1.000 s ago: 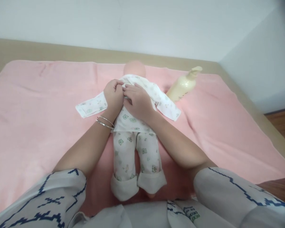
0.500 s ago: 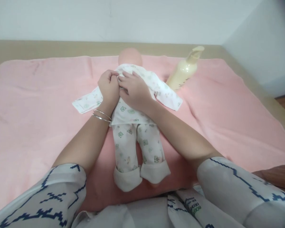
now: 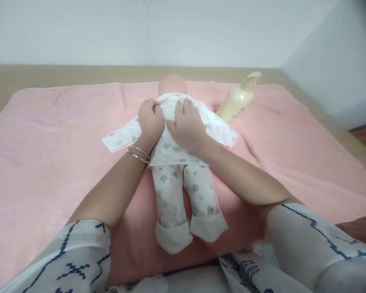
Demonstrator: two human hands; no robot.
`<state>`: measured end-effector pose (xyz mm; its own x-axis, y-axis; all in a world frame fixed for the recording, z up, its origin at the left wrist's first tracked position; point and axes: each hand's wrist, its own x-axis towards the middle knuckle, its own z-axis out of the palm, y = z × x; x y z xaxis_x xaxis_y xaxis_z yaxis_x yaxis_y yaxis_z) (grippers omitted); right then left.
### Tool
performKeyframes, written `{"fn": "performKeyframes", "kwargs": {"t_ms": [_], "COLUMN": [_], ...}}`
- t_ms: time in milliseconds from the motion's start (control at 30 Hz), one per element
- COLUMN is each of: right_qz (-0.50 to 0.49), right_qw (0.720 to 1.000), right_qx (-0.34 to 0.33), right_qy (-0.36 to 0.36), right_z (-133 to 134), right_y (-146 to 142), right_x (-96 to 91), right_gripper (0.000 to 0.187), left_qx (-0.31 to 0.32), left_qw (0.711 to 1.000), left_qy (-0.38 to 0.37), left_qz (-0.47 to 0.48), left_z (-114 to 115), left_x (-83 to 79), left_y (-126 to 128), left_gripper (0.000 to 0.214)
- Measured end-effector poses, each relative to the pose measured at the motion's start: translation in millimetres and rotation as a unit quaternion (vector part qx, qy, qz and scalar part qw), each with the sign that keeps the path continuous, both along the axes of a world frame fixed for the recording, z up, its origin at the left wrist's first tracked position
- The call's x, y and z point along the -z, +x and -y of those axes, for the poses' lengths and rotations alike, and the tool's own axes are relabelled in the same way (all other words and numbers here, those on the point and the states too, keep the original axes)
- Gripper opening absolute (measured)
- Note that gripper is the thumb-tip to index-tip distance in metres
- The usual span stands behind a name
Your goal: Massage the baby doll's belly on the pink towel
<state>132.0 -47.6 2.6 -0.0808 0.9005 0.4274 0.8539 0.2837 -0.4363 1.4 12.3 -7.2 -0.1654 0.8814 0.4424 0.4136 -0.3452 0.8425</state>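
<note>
Forearms (image 3: 110, 186) angled inward, left hand (image 3: 151, 122) curled (almost fist-like), right hand (image 3: 189, 127) flattened, palm down.

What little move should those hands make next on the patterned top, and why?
I'd perhaps smooth the patterned top gently outward with the right hand, since it already lies spread over the fabric, while the left hand is curled at its other side; whether that one grips cloth is hidden.
</note>
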Motion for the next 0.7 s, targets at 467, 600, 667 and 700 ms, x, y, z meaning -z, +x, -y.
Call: {"fn": "performKeyframes", "kwargs": {"t_ms": [467, 600, 667, 700], "right_qz": [0.093, 0.094, 0.107, 0.118], "right_qw": [0.984, 0.987, 0.986, 0.986], "right_qx": [-0.125, -0.011, 0.008, 0.003], "right_qy": [-0.091, -0.130, -0.128, -0.118], "right_z": [-7.1, -3.7, 10.8, 20.2], "right_y": [25.3, 22.4, 12.2, 5.7], "right_x": [-28.8, -29.7, -30.4, -30.5], "right_gripper": [0.055, 0.067, 0.068, 0.068], "left_qx": [-0.004, -0.003, -0.002, -0.002], "left_qw": [0.998, 0.998, 0.998, 0.998], "left_qy": [0.011, 0.013, 0.016, 0.018], "left_qz": [-0.066, -0.061, -0.056, -0.054], "left_z": [1.7, 2.1, 1.6, 1.0], "left_x": [2.0, 2.1, 2.9, 3.4], "left_y": [-5.7, -5.3, -5.9, -6.3], "left_gripper": [0.028, 0.029, 0.028, 0.028]}}
